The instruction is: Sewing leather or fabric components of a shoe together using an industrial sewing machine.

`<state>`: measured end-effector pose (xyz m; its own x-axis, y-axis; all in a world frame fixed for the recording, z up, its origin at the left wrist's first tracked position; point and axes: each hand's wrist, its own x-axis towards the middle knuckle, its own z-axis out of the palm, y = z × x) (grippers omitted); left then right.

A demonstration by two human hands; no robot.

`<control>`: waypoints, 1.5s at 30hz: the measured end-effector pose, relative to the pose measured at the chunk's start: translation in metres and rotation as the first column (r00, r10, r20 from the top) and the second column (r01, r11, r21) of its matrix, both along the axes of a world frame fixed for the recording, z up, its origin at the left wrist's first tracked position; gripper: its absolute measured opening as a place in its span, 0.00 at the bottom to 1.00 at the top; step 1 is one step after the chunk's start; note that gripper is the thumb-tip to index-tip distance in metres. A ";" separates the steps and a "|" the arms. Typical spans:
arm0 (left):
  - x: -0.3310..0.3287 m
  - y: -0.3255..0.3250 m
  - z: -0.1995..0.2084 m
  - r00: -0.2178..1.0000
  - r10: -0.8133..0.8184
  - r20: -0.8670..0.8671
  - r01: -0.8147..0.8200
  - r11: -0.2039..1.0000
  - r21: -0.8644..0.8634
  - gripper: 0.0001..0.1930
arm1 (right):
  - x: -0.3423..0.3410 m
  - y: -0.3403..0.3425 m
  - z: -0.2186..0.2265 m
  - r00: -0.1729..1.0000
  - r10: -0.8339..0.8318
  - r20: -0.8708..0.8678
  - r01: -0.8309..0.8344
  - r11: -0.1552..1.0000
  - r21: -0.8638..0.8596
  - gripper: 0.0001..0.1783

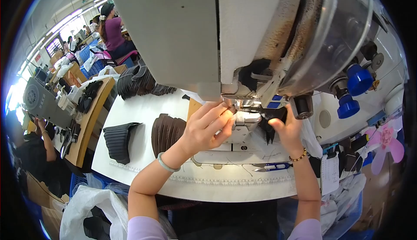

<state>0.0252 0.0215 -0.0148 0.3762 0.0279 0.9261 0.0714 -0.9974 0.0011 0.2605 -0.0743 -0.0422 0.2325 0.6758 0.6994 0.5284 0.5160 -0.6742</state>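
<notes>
A sewing machine head (173, 35) fills the upper middle. My left hand (207, 125) is at its needle area from the left, fingertips pinched together beside the lit presser foot (247, 108). What they pinch is mostly hidden; only a small dark edge shows. To the right of the foot, my right hand (288, 131) has its thumb spread away from the fingers, which partly go behind the machine. Black pointed material (268, 131) hangs next to that thumb. Left of my left wrist, a stack of brown ribbed pieces (166, 132) and a black ribbed piece (118, 142) lie on the white table.
Blue-handled thread snips (273, 167) lie near the table's front edge, above a printed ruler strip (226, 182). More black pieces (134, 81) are stacked behind. Blue knobs (359, 79) and a pink fan (385, 138) are at right. A white sack (82, 209) stands lower left. Other people sit farther left.
</notes>
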 end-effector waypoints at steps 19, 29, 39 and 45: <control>-0.044 -0.142 -0.050 0.934 -0.341 0.108 0.225 0.325 -0.919 0.28 | -0.085 -0.139 -0.051 1.000 -0.027 0.009 0.028 0.994 -0.101 0.20; -0.201 -0.040 -0.024 0.672 0.567 0.477 0.059 0.601 -0.797 0.16 | -0.095 -0.100 -0.030 0.938 0.295 0.181 -0.259 0.945 -0.198 0.31; -0.284 0.028 -0.098 0.491 0.850 -0.191 -0.659 0.219 -0.720 0.35 | -0.002 -0.070 0.000 0.849 -0.269 0.454 0.362 0.923 -0.131 0.16; -0.257 0.017 -0.078 0.517 0.832 -0.204 -0.645 0.221 -0.732 0.31 | 0.014 -0.043 -0.005 0.582 -0.520 0.625 0.632 0.773 0.053 0.34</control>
